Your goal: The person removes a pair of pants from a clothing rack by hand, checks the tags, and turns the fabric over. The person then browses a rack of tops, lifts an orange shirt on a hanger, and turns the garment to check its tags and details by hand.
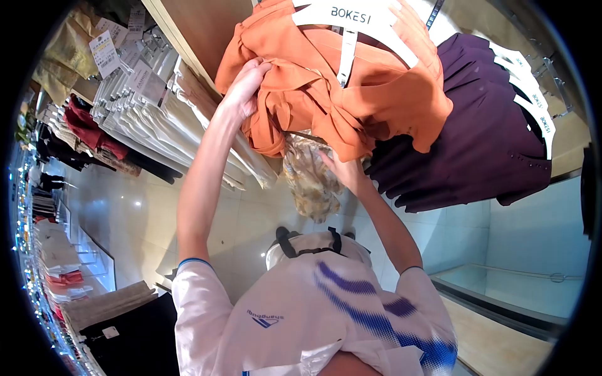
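Note:
An orange garment (382,81), gathered into loose folds, hangs on a white hanger (351,19) marked BOKESI. My left hand (246,88) is closed on the bunched cloth at the garment's left side, thumb and fingers pinching a fold. Under the lower orange folds is my right hand (343,170), apparently gripping their edge; its fingertips are partly covered by the cloth. Just left of that hand hangs a beige-and-white patterned cloth (310,178), close to the fingers; whether they touch it I cannot tell.
Dark purple garments (464,131) on BOKESI hangers hang at the right, above a glass-fronted case (501,282). To the left, a rail holds white trousers (150,106) with paper tags (103,53). Black folded clothing (135,338) lies at lower left. Pale tiles cover the floor (144,207).

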Tool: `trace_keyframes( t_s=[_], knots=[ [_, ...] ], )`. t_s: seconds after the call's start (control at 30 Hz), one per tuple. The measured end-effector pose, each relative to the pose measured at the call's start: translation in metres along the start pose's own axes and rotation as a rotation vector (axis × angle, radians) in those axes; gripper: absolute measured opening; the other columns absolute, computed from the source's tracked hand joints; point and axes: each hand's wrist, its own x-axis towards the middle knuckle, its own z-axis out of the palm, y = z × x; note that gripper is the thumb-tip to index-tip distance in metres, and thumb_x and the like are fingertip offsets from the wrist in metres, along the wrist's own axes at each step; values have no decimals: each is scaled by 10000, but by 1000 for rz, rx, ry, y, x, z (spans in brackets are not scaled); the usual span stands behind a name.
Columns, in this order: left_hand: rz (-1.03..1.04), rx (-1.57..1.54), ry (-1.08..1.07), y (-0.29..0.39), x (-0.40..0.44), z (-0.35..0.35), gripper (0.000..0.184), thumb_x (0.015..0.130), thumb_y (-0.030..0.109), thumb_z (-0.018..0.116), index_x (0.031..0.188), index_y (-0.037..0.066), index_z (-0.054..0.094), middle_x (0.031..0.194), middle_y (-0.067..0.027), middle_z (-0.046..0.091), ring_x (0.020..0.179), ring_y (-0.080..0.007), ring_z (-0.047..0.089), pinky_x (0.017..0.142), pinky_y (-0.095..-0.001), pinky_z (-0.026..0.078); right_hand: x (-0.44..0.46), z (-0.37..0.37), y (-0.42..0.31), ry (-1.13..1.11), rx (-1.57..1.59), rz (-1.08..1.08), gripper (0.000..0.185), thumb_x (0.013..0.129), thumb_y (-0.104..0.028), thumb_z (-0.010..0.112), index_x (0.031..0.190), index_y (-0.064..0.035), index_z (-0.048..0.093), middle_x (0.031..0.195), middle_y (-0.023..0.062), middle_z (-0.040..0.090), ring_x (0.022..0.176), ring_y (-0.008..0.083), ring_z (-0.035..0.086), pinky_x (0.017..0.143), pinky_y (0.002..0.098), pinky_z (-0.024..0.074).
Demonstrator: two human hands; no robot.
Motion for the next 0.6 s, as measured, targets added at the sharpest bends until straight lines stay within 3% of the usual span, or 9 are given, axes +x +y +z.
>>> trace_keyframes(
  t_s=[0.1, 0.2, 0.27, 0.33, 0.5, 0.6],
  knots=[
    [62, 78, 90, -9, 6, 6, 222, 955, 62, 410, 1154, -14, 473, 1138, -135, 588, 934, -167, 634, 795, -315, 576, -6, 3, 3, -15, 64, 55, 384, 790, -172, 720, 1116, -9, 601, 1066, 163, 620, 981, 334, 580, 866, 413, 453],
    [121, 209, 95, -16, 12, 3, 232, 954, 77, 423, 1155, -16, 493, 1154, -108, 574, 1015, -152, 588, 854, -292, 523, -9, 2, 7, 16, 87, -34, 316, 804, -155, 708, 1071, -7, 627, 1047, 169, 620, 953, 311, 581, 856, 382, 461],
    [170, 313, 103, -22, 23, -4, 250, 946, 85, 439, 1162, -21, 504, 1123, -76, 574, 1041, -135, 549, 895, -267, 462, -7, -3, 9, -113, 229, 37, 221, 837, -103, 673, 1038, -15, 649, 1070, 118, 627, 937, 250, 591, 860, 345, 462],
    [162, 311, 95, -23, 24, -3, 249, 943, 85, 443, 1159, -20, 509, 1122, -73, 575, 1037, -131, 544, 897, -267, 453, -10, 4, 10, -107, 232, 39, 226, 838, -107, 671, 1045, -19, 647, 1078, 114, 623, 947, 244, 586, 860, 349, 461],
    [173, 349, 72, -27, 29, -10, 248, 937, 84, 456, 1155, -15, 520, 1117, -63, 577, 1030, -118, 532, 891, -265, 441, -18, 10, 11, -72, 156, -7, 251, 844, -130, 665, 1077, -42, 636, 1118, 96, 602, 998, 213, 565, 858, 370, 459],
    [195, 363, 89, -23, 19, 0, 239, 939, 81, 455, 1148, -11, 526, 1115, -54, 578, 1018, -107, 531, 876, -256, 441, -28, 28, 17, -50, -50, -59, 267, 847, -143, 662, 1097, -56, 630, 1142, 85, 589, 1029, 195, 553, 857, 382, 457]
  ],
)
